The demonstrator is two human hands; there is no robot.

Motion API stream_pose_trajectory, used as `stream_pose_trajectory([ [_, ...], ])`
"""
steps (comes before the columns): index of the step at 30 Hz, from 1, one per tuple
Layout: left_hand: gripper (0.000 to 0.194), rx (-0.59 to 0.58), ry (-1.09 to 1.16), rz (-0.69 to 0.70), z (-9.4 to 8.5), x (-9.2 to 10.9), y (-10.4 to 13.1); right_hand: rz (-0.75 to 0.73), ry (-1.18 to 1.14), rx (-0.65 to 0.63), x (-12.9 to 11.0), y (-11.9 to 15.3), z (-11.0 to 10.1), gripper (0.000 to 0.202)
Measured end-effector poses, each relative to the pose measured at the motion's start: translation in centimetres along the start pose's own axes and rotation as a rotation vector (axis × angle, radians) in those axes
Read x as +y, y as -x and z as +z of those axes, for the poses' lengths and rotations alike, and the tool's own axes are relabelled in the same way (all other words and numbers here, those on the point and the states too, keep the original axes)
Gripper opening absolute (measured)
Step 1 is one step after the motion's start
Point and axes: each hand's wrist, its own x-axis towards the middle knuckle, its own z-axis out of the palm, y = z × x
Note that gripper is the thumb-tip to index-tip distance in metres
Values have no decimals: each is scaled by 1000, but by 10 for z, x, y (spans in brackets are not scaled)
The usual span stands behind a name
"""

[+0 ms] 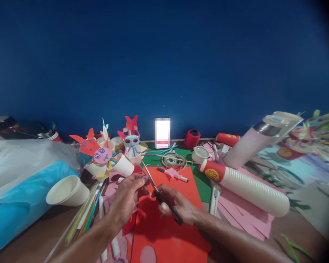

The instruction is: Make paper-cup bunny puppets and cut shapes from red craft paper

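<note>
My right hand (pixel 174 204) is wrapped round the black handles of a pair of scissors (pixel 168 205) above red paper (pixel 170 237). The scissor blades are parted and point up and left, next to my left hand (pixel 131 193). Thumb and fingers of my left hand are pinched together on a small piece, mostly hidden, with a dark mark at the fingertips. On the red paper lie a marker (pixel 184 179) with a pink paper cutout (pixel 173 174) over it, and a pink oval (pixel 148 254) near the front edge.
Paper cups with paper animal faces (pixel 102 154) stand at the back left, beside a lying white cup (pixel 67 191) and coloured strips. Stacked cups (pixel 252 190), a tall bottle (pixel 252 142), a cutter (pixel 214 200) and pink sheets (pixel 241 215) are on the right.
</note>
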Motion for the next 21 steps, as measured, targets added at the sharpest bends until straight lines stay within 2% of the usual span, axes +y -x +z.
stream_pose_trajectory([
  [5,6,-38,24,7,3,-4,-1,2,-74,15,7,-1,2,43],
  [10,3,-39,-3,-15,6,-3,-2,-15,-43,48,15,-1,2,42],
  [21,2,-16,-121,4,6,-2,-4,-45,46,6,9,-1,-3,45],
])
